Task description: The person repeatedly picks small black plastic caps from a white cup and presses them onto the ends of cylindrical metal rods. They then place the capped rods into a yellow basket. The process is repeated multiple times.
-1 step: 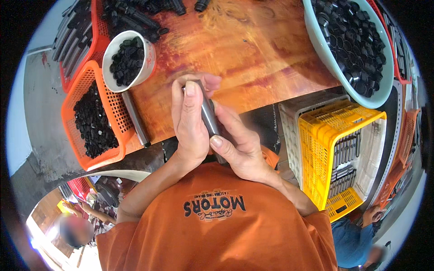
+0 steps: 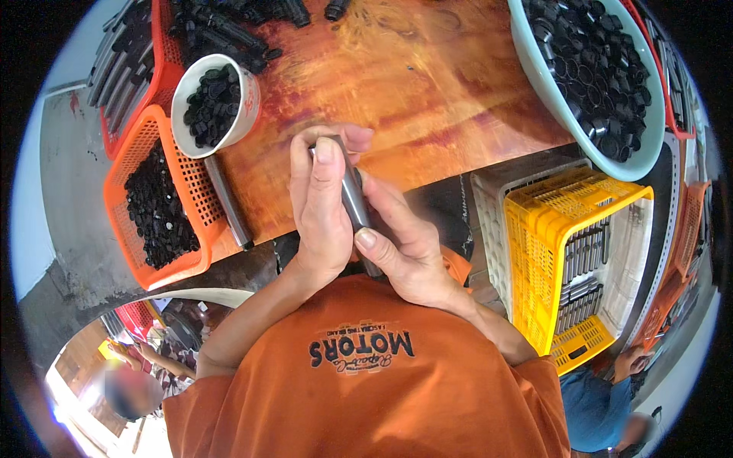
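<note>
At the picture's centre, over the near edge of the glossy orange-brown wooden surface [image 2: 427, 84], both hands grip one smooth grey metal tube [image 2: 353, 200] that slants from twelve toward six o'clock. The left hand [image 2: 321, 210] wraps its upper part, fingers [image 2: 327, 156] closed tight around it, thumb laid flat along the metal. The right hand [image 2: 408, 244] clasps the lower part, fingers curled shut and thumb pressed on the side.

At ten o'clock stands a round white plastic tub [image 2: 244, 114] of small black ribbed caps, beside an orange mesh plastic basket [image 2: 126, 164] of more caps. At one o'clock sits a wide pale-green bowl [image 2: 550, 91] heaped with black rings. At three o'clock, below the surface, a yellow slatted plastic crate [image 2: 550, 229] holds grey tubes. Grey concrete floor shows at eight o'clock.
</note>
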### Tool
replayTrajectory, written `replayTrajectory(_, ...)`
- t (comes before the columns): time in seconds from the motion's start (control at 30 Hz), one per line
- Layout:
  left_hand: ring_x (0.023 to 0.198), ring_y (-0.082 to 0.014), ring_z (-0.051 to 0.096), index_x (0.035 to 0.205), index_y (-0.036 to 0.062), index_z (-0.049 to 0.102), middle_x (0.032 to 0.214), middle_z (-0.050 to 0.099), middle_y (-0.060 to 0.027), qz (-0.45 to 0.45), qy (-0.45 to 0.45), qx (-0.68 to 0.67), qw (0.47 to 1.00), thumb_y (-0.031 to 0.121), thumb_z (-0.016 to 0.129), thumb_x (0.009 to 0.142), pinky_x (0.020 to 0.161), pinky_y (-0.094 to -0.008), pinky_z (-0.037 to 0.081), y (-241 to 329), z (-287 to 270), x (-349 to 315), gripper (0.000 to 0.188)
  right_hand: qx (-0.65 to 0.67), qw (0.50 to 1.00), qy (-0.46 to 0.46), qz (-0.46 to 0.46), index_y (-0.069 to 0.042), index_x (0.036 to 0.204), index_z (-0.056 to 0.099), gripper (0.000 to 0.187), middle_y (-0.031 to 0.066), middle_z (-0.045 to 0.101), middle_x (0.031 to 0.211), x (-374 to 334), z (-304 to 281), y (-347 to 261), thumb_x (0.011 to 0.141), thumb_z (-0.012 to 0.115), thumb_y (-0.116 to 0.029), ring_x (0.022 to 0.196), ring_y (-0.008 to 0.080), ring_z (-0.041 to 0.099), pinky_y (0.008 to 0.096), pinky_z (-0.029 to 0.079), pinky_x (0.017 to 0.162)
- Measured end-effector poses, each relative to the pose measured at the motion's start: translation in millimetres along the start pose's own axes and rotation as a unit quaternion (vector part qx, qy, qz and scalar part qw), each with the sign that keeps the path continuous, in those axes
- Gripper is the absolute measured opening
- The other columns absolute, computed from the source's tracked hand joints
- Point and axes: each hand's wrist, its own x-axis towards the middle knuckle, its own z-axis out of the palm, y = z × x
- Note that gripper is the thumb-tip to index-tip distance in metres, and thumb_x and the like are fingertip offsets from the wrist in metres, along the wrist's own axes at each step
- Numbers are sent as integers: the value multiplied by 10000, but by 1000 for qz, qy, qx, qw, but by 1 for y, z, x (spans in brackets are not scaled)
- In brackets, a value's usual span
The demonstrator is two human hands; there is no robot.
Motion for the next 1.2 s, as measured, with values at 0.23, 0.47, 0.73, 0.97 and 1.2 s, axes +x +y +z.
replayTrajectory(0.23,704,-81,480,1100,55,482,859,490,-17,-31,-79,212,974,494,392,983,602,-222,402,3,-9,0,463,71,995,17,69,19,1428,359,512,109,420,1356,-13,-14,-6,957,543,-57,1178,187,465,273,378,987)
replayTrajectory(0.47,645,-65,455,1136,36,478,805,488,-7,-174,-218,243,929,445,465,964,544,-213,371,15,-6,10,444,98,988,37,116,-13,1428,381,492,60,442,1209,-25,-36,-10,971,538,-103,915,115,517,234,479,771)
replayTrajectory(0.73,569,-59,460,1204,25,410,770,492,-13,-171,-236,240,926,295,542,973,492,-193,386,-11,0,10,380,-2,984,60,168,-53,1402,442,436,66,448,1127,-26,-54,-4,983,517,-148,830,107,526,222,515,629)
replayTrajectory(0.97,542,-68,482,1230,26,354,745,505,-26,-172,-193,243,935,259,563,964,438,-194,393,-12,11,11,411,0,986,94,141,-31,1343,489,379,79,451,1104,-23,-55,7,973,519,-108,769,103,524,225,504,586)
replayTrajectory(1.2,541,-74,508,1196,55,368,769,546,-45,-219,-167,243,930,245,596,946,443,-196,408,-9,14,14,388,-53,962,175,200,-4,1119,525,255,74,523,816,-26,-49,9,921,620,-133,646,131,526,278,471,562)
